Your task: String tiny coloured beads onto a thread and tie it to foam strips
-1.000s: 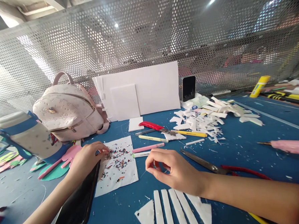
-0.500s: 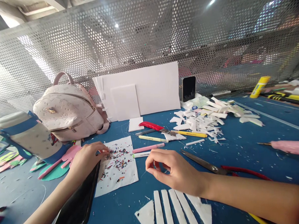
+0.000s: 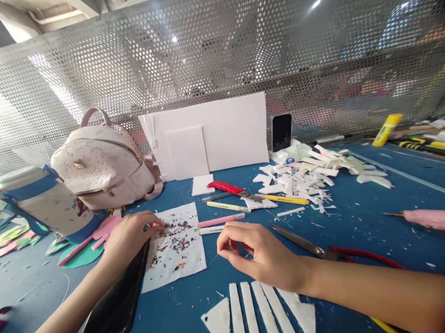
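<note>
My left hand point(image 3: 129, 235) rests at the left edge of a white sheet point(image 3: 176, 263) strewn with tiny coloured bits point(image 3: 174, 236); its fingertips are pinched together among the bits, on something too small to name. My right hand point(image 3: 258, 253) hovers just right of the sheet with thumb and forefinger pinched on a thin thread that is barely visible. A dark phone point(image 3: 120, 300) lies under my left wrist. White foam strips and triangles point(image 3: 259, 315) lie below my right hand.
A pink backpack point(image 3: 103, 165) and a blue-banded cup point(image 3: 41, 202) stand at left. White boards point(image 3: 209, 133) lean on the perforated metal screen. Pens point(image 3: 221, 219), a red cutter point(image 3: 231, 189), red-handled scissors point(image 3: 326, 250), a pink glue gun point(image 3: 428, 218) and white foam scraps point(image 3: 304, 178) lie about.
</note>
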Available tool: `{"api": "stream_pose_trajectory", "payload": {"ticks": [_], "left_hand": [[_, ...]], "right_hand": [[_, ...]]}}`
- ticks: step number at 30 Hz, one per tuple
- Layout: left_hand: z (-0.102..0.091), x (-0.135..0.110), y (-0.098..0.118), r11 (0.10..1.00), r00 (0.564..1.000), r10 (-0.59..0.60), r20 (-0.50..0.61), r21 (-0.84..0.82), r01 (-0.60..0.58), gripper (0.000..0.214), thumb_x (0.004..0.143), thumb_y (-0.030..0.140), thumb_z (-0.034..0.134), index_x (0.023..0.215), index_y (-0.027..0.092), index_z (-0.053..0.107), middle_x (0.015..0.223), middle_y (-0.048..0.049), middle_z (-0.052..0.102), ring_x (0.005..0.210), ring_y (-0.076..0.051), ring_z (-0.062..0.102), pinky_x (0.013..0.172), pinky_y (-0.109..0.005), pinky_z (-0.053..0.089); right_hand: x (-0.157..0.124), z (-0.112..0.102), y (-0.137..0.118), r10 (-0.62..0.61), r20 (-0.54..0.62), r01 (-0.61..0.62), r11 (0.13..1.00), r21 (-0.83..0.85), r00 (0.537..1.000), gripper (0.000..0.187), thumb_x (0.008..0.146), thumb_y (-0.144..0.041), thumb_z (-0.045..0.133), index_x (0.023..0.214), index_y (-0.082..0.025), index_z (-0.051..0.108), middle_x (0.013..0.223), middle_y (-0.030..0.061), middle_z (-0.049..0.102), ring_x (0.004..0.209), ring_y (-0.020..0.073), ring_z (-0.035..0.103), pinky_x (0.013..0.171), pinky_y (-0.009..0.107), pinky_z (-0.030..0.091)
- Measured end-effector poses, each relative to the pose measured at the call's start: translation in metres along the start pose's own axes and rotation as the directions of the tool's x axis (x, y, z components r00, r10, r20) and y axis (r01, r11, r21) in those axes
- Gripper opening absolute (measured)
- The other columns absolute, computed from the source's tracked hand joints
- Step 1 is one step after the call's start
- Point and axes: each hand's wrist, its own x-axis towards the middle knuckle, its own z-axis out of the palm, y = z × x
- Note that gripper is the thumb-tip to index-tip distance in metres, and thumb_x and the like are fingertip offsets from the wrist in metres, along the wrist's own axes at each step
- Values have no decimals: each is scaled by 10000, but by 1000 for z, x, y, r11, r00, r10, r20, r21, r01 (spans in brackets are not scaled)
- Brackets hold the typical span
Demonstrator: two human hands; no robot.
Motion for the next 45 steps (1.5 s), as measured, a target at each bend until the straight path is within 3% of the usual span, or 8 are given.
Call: {"api": "stream_pose_trajectory", "payload": {"ticks": [26, 45], "left_hand": [[4, 1, -9, 999, 1000, 25, 18, -31, -25, 225, 841, 298, 503, 842, 265, 726, 1012, -4, 736, 882, -247, 681, 757, -302, 481], [-3, 1, 6, 999, 1000, -5, 21, 36, 4, 231, 852, 297, 517, 840, 264, 745, 1011, 1, 736, 885, -253, 675, 730, -310, 450]], "right_hand": [[0, 0, -2, 17, 3, -17, 1000, 3, 1000, 84, 920, -208, 533, 877, -200, 605, 823, -3, 628, 669, 110, 502, 611, 264, 425], [1, 1, 0, 8, -11, -8, 1000, 15, 1000, 84, 921, -210, 539, 874, -197, 607, 829, 5, 639, 669, 110, 500, 598, 258, 428]]}}
